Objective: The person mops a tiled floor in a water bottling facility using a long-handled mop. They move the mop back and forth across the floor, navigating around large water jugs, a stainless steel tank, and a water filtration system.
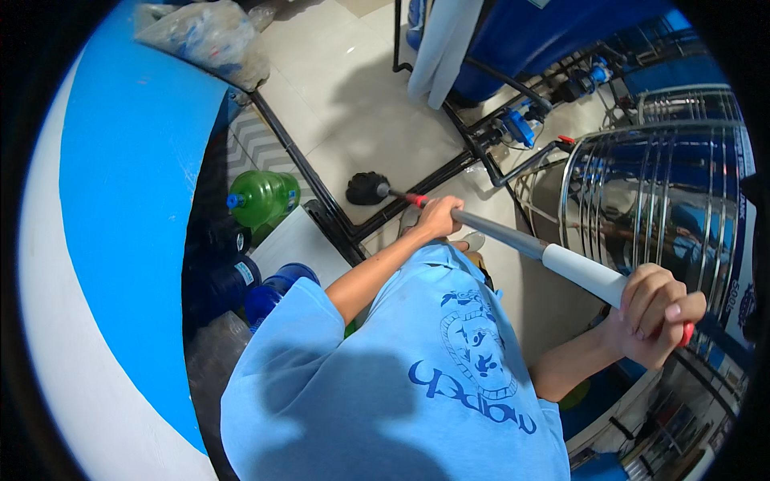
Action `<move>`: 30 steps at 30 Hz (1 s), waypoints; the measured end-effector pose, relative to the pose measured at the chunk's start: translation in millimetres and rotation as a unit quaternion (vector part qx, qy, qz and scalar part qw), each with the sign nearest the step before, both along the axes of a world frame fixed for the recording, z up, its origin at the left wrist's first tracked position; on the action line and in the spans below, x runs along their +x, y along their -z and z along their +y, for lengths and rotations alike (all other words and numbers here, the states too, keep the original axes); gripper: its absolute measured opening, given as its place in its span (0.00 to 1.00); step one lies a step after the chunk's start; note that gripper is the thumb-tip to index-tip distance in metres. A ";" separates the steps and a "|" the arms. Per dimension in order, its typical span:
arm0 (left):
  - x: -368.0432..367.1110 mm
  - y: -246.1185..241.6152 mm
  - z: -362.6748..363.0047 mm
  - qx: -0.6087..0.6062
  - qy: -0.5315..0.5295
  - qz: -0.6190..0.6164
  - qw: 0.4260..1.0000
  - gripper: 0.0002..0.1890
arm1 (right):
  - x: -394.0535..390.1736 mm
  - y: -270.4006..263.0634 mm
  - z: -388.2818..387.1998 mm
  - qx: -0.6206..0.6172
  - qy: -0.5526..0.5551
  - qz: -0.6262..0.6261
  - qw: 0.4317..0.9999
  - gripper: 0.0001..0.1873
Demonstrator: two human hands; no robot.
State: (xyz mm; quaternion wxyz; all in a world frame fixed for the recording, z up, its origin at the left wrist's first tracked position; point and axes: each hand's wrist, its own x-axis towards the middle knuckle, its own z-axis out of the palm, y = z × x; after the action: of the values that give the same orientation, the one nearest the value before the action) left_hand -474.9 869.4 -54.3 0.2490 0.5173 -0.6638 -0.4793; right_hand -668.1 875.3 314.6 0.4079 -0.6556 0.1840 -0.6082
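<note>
Both of my hands grip a long-handled mop or brush, its pole (502,233) running diagonally across the view. My left hand (442,216) wraps around the grey metal section just above the red collar (416,199). At the upper end, my right hand (656,315) is closed around the pole beyond its white sleeve (583,273), and a red end piece shows past the fingers. The dark, bushy head (367,188) appears against the pale tiled floor (385,114), beside black pipes; its exact contact with the floor is hard to tell.
Black pipes (301,162) run along the floor and meet in a corner. A green water jug (263,197) and a blue jug (280,288) stand left, beside a blue-and-white surface (132,198). Rightward are a ribbed steel tank (637,198) and a blue pump (518,126).
</note>
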 end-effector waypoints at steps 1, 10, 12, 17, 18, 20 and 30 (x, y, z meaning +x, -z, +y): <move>-10.5 1.2 -6.5 -0.024 -0.019 0.026 0.999 0.10 | 1.0 -5.1 2.7 -0.012 0.002 0.015 1.000 0.04; -69.5 25.7 -88.2 -0.065 0.141 -0.017 0.988 0.13 | 32.3 -2.7 14.8 -0.077 0.086 0.102 0.988 0.03; -79.8 33.1 -100.4 -0.065 0.163 -0.026 0.984 0.12 | 39.6 7.3 16.7 -0.084 0.089 0.120 0.985 0.04; -106.1 38.0 -109.3 -0.051 0.152 -0.048 0.986 0.11 | 20.4 25.6 32.9 -0.069 0.149 0.129 0.978 0.07; -113.9 35.5 -106.6 -0.044 0.150 -0.052 0.986 0.11 | 7.5 26.2 37.5 -0.068 0.180 0.118 0.974 0.07; -126.6 29.2 -99.0 -0.039 0.162 -0.056 0.984 0.11 | -19.8 26.5 50.9 -0.059 0.182 0.115 0.975 0.08; -122.3 11.0 -81.1 -0.021 0.177 -0.085 0.980 0.10 | -130.2 26.8 24.1 0.002 0.118 0.007 0.993 0.13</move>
State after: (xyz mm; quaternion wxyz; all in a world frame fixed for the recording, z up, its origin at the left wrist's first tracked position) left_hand -597.2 788.3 -65.3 0.1131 0.4253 -0.7734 -0.4562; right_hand -798.3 899.3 287.8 0.3330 -0.6328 0.2643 -0.6472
